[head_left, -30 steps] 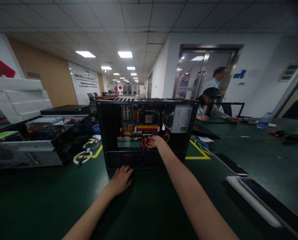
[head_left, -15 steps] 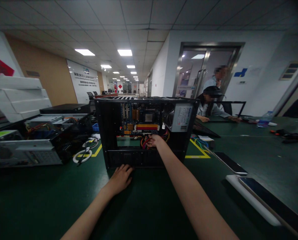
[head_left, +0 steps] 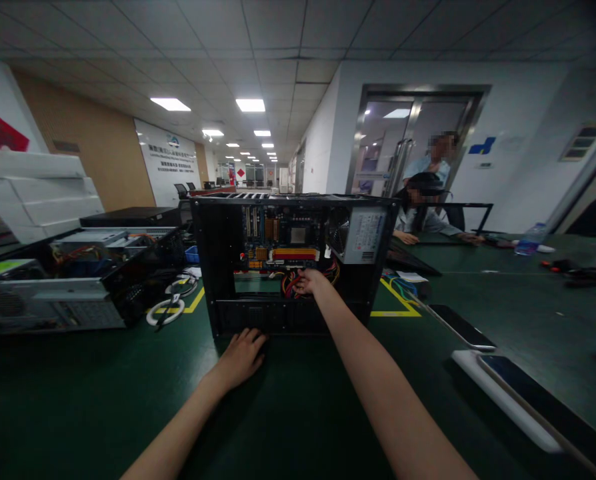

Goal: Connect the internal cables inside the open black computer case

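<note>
A black computer case (head_left: 248, 319) stands open on the green table (head_left: 98, 400), its side facing me. Inside are a motherboard (head_left: 301, 223), red and yellow memory slots and, at the upper right, a silver power supply (head_left: 365, 233). My right hand (head_left: 308, 282) reaches into the lower middle of the case, its fingers closed round a bundle of coloured cables (head_left: 289, 285). Palm down, my left hand (head_left: 243, 357) lies on the table against the case's lower front edge, fingers apart and holding nothing.
On the left lies another opened computer case (head_left: 73, 300), with coiled white cable (head_left: 165, 312) beside it. Two phones (head_left: 461, 327) and a white slab (head_left: 508, 400) lie at right. Across the table are two people, a dark panel and a water bottle (head_left: 531, 239).
Both of my hands and the case have stayed in place. In the background, the standing person's arm has moved slightly.
</note>
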Action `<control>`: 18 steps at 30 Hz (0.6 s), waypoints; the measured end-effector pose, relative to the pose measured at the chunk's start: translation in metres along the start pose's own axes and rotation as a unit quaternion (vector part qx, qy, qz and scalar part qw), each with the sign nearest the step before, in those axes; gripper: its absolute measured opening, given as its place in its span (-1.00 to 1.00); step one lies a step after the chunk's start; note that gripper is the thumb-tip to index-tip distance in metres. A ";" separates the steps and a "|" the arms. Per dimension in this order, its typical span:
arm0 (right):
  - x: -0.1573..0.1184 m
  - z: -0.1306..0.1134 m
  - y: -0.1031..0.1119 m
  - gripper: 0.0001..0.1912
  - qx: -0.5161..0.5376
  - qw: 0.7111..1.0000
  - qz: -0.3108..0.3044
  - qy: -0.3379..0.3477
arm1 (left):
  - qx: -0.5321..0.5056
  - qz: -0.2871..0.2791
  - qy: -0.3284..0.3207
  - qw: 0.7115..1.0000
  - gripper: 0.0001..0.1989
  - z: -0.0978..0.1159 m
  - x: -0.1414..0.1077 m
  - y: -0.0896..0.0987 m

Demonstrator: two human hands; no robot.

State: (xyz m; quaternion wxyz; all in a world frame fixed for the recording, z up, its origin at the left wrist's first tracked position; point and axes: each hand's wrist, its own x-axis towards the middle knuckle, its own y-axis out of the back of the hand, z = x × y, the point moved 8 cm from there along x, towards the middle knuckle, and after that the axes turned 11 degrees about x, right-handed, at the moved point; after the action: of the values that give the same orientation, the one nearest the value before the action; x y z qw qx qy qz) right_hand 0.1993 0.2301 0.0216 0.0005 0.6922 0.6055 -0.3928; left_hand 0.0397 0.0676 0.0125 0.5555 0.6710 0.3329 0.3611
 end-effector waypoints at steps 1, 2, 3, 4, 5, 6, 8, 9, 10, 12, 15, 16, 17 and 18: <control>0.000 0.000 0.000 -0.85 0.003 1.000 -0.002 -0.001 | -0.001 0.000 -0.001 1.000 -0.66 0.000 0.000 0.000; 0.000 0.000 0.000 -0.84 0.006 1.000 -0.004 -0.002 | -0.002 -0.001 -0.003 1.000 -0.66 0.001 0.000 0.001; 0.000 0.000 -0.001 -0.83 0.009 1.000 -0.005 -0.003 | -0.003 -0.003 -0.003 1.000 -0.66 0.001 0.000 0.001; 0.000 0.001 -0.001 -0.83 0.013 1.000 -0.005 -0.004 | -0.003 -0.004 -0.002 1.000 -0.66 0.001 0.000 0.001; 0.000 0.001 -0.001 -0.83 0.017 1.000 -0.005 -0.005 | -0.002 -0.004 -0.001 1.000 -0.66 0.001 0.000 0.001; -0.001 0.001 -0.001 -0.83 0.021 1.000 -0.004 -0.005 | -0.001 -0.005 0.000 1.000 -0.66 0.001 0.001 0.000; -0.003 0.001 -0.001 -0.84 0.033 0.999 -0.002 -0.003 | 0.002 -0.005 0.002 1.000 -0.65 0.000 0.001 0.000; -0.004 0.001 -0.001 -0.85 0.039 0.999 -0.001 -0.001 | 0.003 -0.005 0.002 1.000 -0.65 0.000 0.000 -0.001; -0.005 0.001 -0.001 -0.86 0.043 0.999 0.000 0.001 | 0.002 -0.003 0.001 1.000 -0.65 0.000 0.000 -0.001; -0.006 0.000 -0.001 -0.88 0.045 0.999 0.000 0.002 | -0.001 0.000 -0.001 1.000 -0.65 0.000 -0.001 0.000; -0.005 0.000 -0.002 -0.89 0.041 0.999 0.000 0.002 | -0.005 0.005 -0.005 1.000 -0.65 0.001 -0.002 0.002; -0.005 0.000 -0.001 -0.88 0.039 0.999 0.002 0.003 | -0.004 0.006 -0.006 1.000 -0.65 0.002 -0.002 0.003; -0.004 -0.001 -0.001 -0.88 0.037 0.999 0.005 0.005 | -0.004 0.007 -0.007 1.000 -0.64 0.002 -0.002 0.004; -0.003 -0.001 -0.001 -0.88 0.036 0.999 0.007 0.007 | -0.003 0.006 -0.006 1.000 -0.64 0.002 -0.002 0.005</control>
State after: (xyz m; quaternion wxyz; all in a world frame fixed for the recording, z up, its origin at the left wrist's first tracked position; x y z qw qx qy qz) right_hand 0.1996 0.2279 0.0245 -0.0257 0.6985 0.5861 -0.4098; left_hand 0.0409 0.0641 0.0166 0.5572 0.6738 0.3243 0.3611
